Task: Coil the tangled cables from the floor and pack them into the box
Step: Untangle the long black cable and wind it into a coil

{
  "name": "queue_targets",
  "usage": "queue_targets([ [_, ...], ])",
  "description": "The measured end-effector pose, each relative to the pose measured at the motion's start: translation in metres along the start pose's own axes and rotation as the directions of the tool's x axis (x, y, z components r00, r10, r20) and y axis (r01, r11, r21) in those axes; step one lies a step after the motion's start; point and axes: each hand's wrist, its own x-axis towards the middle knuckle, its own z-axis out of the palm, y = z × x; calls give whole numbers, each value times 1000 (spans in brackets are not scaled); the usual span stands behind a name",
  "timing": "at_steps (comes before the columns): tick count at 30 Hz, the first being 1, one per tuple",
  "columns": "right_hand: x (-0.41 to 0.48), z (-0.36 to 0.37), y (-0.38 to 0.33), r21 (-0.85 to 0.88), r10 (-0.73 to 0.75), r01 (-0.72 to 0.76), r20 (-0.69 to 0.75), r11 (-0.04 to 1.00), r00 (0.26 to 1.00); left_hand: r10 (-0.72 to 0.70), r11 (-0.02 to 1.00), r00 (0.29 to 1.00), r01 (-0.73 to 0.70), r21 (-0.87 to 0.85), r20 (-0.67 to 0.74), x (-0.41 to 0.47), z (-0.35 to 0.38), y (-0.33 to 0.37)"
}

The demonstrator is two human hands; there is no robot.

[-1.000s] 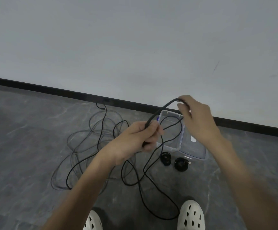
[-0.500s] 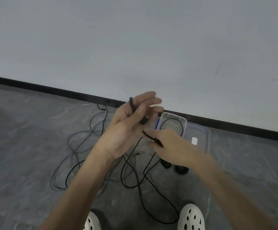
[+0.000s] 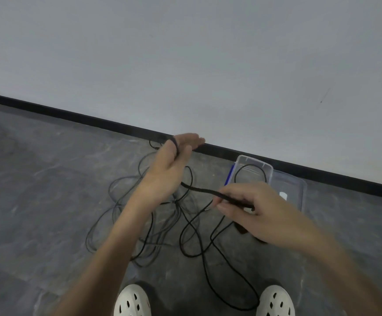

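Observation:
A thick black cable point(image 3: 200, 190) runs taut between my two hands above the floor. My left hand point(image 3: 170, 166) is raised with straight fingers, and the cable loops over it between thumb and palm. My right hand point(image 3: 251, 207) pinches the same cable lower and to the right. Below them a tangle of thin black cables point(image 3: 140, 215) sprawls over the grey floor. The clear plastic box point(image 3: 268, 169) stands open by the wall, with a loop of cable lying in it.
The box's clear lid point(image 3: 295, 188) lies beside it on the right. A black skirting board point(image 3: 94, 120) runs along the foot of the grey wall. My two white perforated shoes point(image 3: 132, 301) point(image 3: 275, 302) stand at the bottom, with cable trailing between them.
My left hand has lifted and opened out, with the cable now wrapped over it. My right hand has dropped lower and to the right, drawing the cable out taut.

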Motion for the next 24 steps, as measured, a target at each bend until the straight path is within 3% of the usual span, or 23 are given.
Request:
queue_targets([
  [2, 0, -1, -3, 54, 1, 1, -30, 999, 1000, -50, 992, 993, 37, 117, 105, -3, 2, -3],
  [5, 5, -5, -4, 92, -24, 34, -111, 995, 994, -217, 973, 937, 185, 136, 273, -10, 8, -5],
  [7, 9, -8, -2, 104, -30, 50, -184, 993, 983, -323, 946, 877, 312, 89, 355, -15, 14, -3],
  [9, 14, -11, 0, 125, -42, 80, -276, 989, 960, -357, 886, 800, 454, -97, 482, -21, 21, 0],
  [11, 17, -15, 2, 198, -44, 123, -363, 972, 931, -305, 806, 740, 536, -251, 599, -23, 26, 0],
  [15, 21, -21, 3, 267, -47, 182, -442, 947, 896, -185, 697, 668, 606, -384, 720, -28, 36, 4],
  [24, 22, -25, 7, 357, -25, 209, -457, 911, 889, -102, 480, 639, 703, -525, 762, -30, 43, 7],
])
